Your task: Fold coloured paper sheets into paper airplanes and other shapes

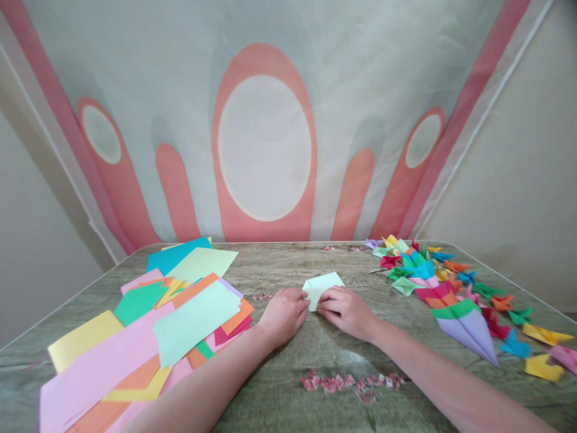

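A pale green sheet of paper point(325, 285), partly folded, lies on the table in front of me. My left hand point(285, 313) rests at its left edge, fingers together and pressed on the paper's near left corner. At the right near edge, my right hand point(346, 313) pinches the same paper between thumb and fingers. The fingertips of both hands are close together, a small gap apart. The fingers cover the paper's near side, so the fold there is partly hidden.
Loose coloured paper point(193, 322) is heaped on the left of the table point(270, 397). On the right lie many small folded paper figures point(498, 322) and a row of nested paper planes point(469, 334). A printed backdrop point(265, 234) stands behind the table's far edge.
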### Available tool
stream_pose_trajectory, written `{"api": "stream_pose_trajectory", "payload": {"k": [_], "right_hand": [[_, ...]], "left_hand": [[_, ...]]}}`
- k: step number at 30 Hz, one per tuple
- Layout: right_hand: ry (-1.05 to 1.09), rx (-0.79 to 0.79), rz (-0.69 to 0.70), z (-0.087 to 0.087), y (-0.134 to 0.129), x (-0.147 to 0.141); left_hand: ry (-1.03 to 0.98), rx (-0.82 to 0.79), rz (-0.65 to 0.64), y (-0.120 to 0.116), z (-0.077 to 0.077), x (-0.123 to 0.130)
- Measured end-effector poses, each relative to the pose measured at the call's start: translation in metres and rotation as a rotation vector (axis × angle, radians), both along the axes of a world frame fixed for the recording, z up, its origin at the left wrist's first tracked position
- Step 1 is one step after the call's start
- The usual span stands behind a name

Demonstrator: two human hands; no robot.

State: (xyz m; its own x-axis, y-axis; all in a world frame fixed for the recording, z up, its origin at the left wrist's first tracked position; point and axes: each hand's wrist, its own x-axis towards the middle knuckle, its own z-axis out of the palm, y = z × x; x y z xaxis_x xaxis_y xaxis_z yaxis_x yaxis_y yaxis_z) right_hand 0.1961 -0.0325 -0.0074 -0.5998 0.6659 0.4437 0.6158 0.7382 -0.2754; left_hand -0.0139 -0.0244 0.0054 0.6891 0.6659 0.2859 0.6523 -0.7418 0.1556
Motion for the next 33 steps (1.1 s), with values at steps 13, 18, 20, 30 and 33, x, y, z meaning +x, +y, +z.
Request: {"api": "stream_pose_trajectory", "payload": {"k": [13, 18, 20, 30, 33], "right_hand": [[0.237, -0.301, -0.083, -0.001, 0.009, -0.001], [0.265, -0.311, -0.135, -0.001, 0.014, -0.001], [0.264, -0.300, -0.156, -0.001, 0.016, -0.001], [0.261, -0.274, -0.201, -0.005, 0.021, 0.000], [0.251, -0.281, -0.217, -0.004, 0.021, -0.002]], "left_hand": [[-0.244, -0.193, 0.036, 0.006, -0.003, 0.002], [-0.338, -0.246, 0.101, 0.014, -0.008, 0.006], [-0.331, -0.232, 0.119, 0.014, -0.007, 0.007], [-0.223, -0.180, 0.194, 0.008, -0.001, 0.012], [-0.141, -0.134, 0.175, 0.006, 0.002, 0.012]]}}
